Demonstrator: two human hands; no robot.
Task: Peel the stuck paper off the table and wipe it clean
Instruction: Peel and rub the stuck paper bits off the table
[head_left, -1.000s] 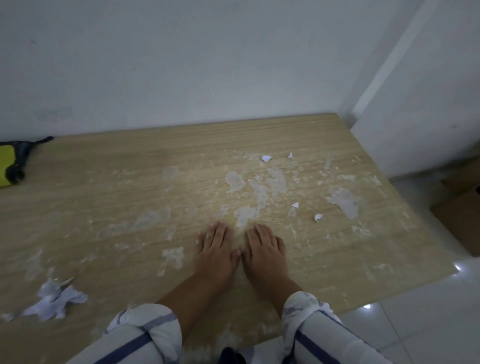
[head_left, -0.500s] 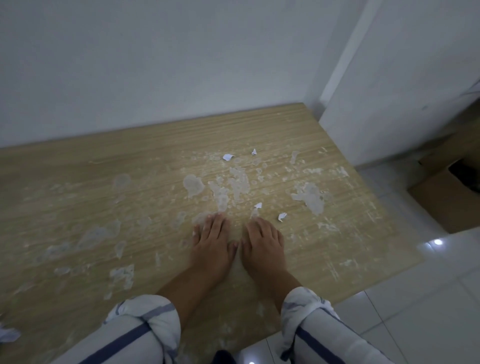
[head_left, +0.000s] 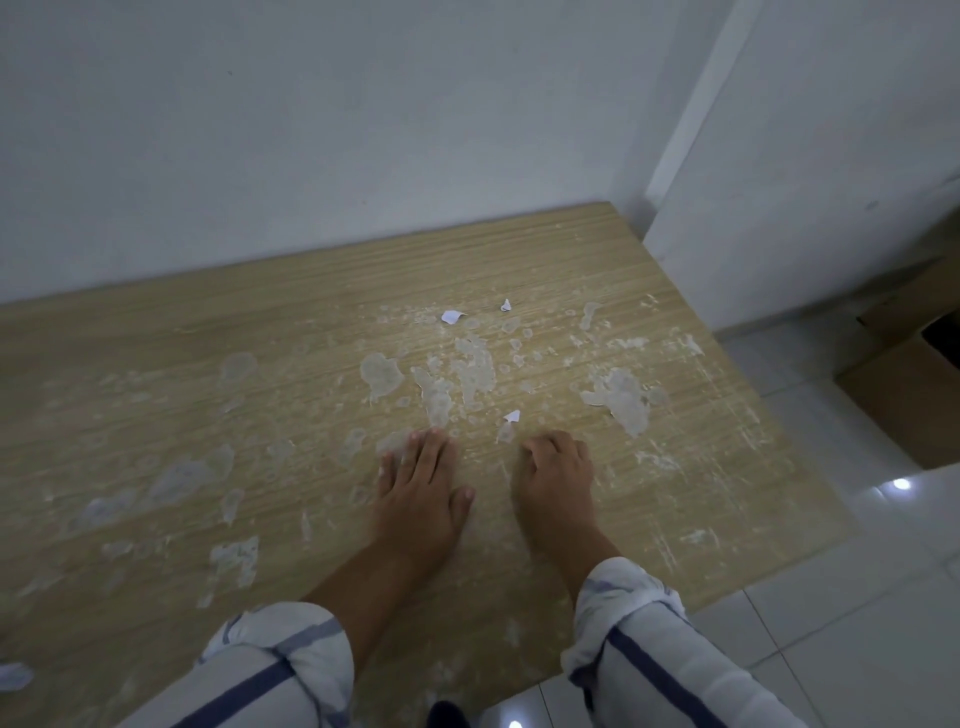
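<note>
Wood-grain laminate table (head_left: 218, 332) blotched with thin, ragged stuck paper residue (head_left: 621, 397), curled white paper scraps (head_left: 451, 316), left hand (head_left: 421, 493) flat, fingers spread, right hand (head_left: 556, 478) fingers curled, holding nothing, open cardboard box (head_left: 904, 389), contents dark

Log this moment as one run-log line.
left hand flat on table | right hand fingers curled, scratching | stuck paper residue remains | no cloth seen

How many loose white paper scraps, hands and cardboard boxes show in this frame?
Loose white paper scraps on the table: 4, at, and one cut off at the left edge
Hands: 2, left hand flat, right hand curled
Cardboard boxes: 1
Total: 7
Stuck residue patches are too many to count.
</note>
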